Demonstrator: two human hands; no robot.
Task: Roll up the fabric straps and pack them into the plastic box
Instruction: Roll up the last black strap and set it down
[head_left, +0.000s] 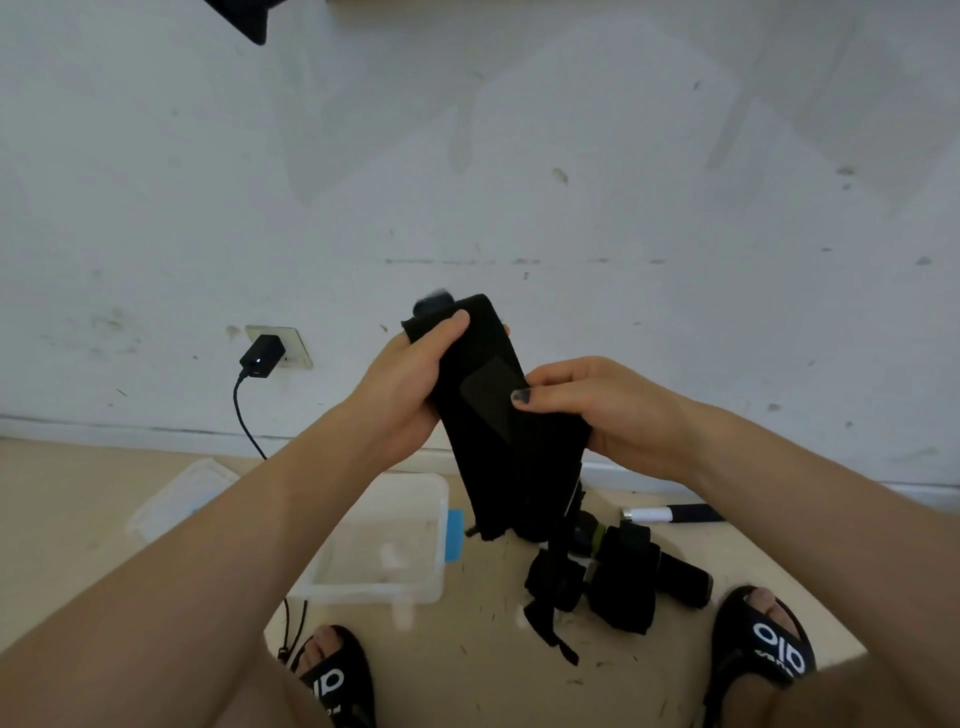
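Fingers (451, 326) of the left hand (402, 387) curl round the upper end of a black fabric strap (498, 415), thumb laid across its near face, the rest wrapped behind; the strap hangs at a slant in mid-air in front of the white wall (571, 156), above the floor (62, 493). Far left on the floor: clear lid (182, 499), lying flat. On the wall above it: black charger (262, 356) plugged into a socket, cable trailing down. Centre-left, below the left forearm: clear plastic box (384, 540), open, with a blue latch at its right side. Right hand (608, 410): thumb pressed on the strap's rougher patch at mid-length, fingers folded behind it, gripping. Below the strap's lower end: heap of loose black straps (618, 577) on the floor, just right of the box. Beyond: white-and-dark cylinder (670, 514). Bottom edge: two black sandals (769, 644) on the person's feet.
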